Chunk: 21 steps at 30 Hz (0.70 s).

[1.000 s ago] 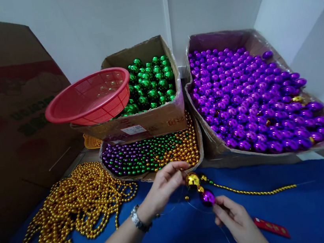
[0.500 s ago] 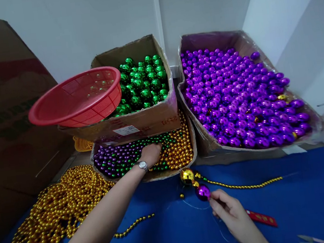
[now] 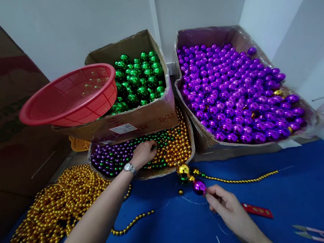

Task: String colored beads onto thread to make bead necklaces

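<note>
My left hand, with a watch at the wrist, reaches into a low box of small beads in purple, green and gold. Its fingers are curled down among the green and gold beads, and what they hold is hidden. The thumb and fingers of my right hand pinch a bead strand just beside its large purple ball. On that strand a large gold ball rests by the box's front edge. A thin clear thread loops below the purple ball, and a gold bead chain stretches off to the right.
Behind stand a box of green balls, with a red basket tilted on it, and a box of purple balls. Gold bead chains lie heaped at left. Right on the blue table are a red tag and thread snips.
My left hand has drawn slightly left within the bead box, its fingers curling more. My right hand keeps its pinch. The whole view has shifted a little, showing more of the snips.
</note>
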{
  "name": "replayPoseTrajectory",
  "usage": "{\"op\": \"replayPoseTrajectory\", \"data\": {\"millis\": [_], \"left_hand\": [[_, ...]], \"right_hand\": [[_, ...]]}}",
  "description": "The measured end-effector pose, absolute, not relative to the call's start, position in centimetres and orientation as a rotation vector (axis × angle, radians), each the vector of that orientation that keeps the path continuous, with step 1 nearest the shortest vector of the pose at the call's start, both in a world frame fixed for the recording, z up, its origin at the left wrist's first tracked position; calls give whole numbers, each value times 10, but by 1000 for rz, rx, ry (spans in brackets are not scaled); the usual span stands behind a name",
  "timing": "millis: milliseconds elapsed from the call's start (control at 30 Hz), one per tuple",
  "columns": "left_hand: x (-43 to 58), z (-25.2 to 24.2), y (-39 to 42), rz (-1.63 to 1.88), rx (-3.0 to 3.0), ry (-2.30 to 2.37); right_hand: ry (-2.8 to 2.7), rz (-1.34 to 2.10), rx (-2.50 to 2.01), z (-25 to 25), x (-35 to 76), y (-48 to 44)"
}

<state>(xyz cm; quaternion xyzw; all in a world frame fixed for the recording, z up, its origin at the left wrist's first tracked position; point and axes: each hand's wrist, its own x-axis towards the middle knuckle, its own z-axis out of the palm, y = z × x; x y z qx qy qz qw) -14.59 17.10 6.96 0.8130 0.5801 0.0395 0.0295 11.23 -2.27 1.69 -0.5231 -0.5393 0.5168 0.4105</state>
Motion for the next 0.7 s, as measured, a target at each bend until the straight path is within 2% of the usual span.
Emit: {"op": "replayPoseTrajectory", "data": {"millis": [700], "left_hand": [[-140, 71, 160, 347, 2362, 1539]], "right_hand": [[-1278, 1349, -1321, 18, 113, -21]]}}
